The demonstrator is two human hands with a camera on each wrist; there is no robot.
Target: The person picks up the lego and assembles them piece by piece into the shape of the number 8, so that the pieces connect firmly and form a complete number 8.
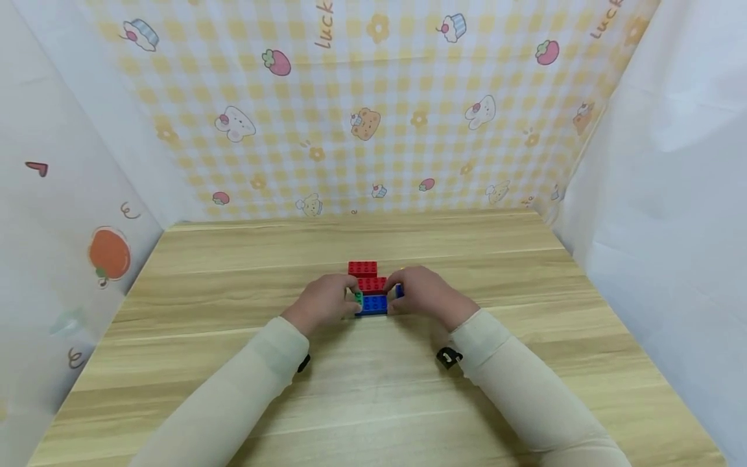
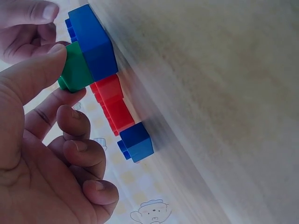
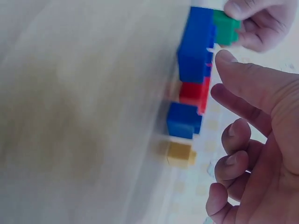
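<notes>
My left hand pinches a green block between thumb and index finger, at the left end of a long blue brick. The green block sits at the level of the blue brick's studs, overlapping its top. Near the right end of that brick is my right hand, its thumb and index finger apart and the other fingers loosely bent, with nothing between them. The blue brick lies on the table with its studs up.
Behind the long brick lie two red bricks, a nearer one and a farther one. A small blue block and a yellow block stand on the right side. Another blue block shows in the left wrist view.
</notes>
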